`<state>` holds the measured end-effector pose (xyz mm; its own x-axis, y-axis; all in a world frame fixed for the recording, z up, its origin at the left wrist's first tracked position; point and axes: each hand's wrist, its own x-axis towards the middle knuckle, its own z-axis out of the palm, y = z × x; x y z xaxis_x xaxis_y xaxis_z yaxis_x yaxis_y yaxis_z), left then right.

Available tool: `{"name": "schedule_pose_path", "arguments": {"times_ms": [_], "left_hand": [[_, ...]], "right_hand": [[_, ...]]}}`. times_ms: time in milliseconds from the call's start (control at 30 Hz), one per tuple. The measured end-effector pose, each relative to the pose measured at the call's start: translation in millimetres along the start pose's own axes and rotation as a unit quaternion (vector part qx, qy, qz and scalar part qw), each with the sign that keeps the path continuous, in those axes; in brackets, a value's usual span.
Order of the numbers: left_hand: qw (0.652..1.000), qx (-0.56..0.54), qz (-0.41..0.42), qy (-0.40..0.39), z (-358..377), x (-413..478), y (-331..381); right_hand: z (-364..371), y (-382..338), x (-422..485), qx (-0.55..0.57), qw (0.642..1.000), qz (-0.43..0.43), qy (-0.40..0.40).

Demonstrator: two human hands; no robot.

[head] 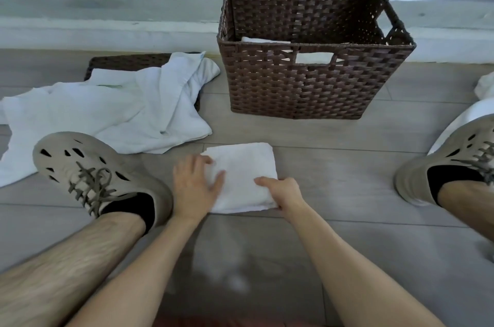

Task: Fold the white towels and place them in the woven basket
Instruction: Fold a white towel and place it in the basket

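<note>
now | folded towel on the floor, near the basket | left hand flat on its left edge, fingers straight | right hand pinches its near right corner | soft, light, limp: probably sags from one corner, so scoop under both sides

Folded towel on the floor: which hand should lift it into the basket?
Probably the right hand. It already grips the near edge of the folded towel, and the woven basket stands ahead, a bit to the right. The left hand only rests flat on top.
</note>
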<state>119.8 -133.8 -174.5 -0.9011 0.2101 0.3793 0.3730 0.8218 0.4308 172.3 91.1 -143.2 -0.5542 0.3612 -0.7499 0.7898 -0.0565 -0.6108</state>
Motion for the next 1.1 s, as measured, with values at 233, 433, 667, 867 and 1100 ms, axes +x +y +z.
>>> {"name": "schedule_pose_path", "arguments": {"times_ms": [233,433,667,867,1100], "left_hand": [[0.965,-0.015,0.234,-0.116,-5,2,63],[0.961,-0.225,-0.033,-0.158,-64,83,103],[0.767,-0.556,-0.270,-0.171,-135,138,172],[0.780,-0.546,-0.265,-0.153,-167,153,204],[0.870,-0.451,-0.085,-0.183,-198,175,218]], "right_hand": [[-31,-44,-33,0.072,0.996,-0.022,-0.041],[-108,-45,-39,0.107,0.970,-0.190,0.108],[-136,-99,-93,0.348,0.879,-0.224,-0.236],[-136,-139,-150,0.252,0.891,-0.367,-0.090],[-159,-187,-197,0.238,0.870,-0.431,0.006]]}}
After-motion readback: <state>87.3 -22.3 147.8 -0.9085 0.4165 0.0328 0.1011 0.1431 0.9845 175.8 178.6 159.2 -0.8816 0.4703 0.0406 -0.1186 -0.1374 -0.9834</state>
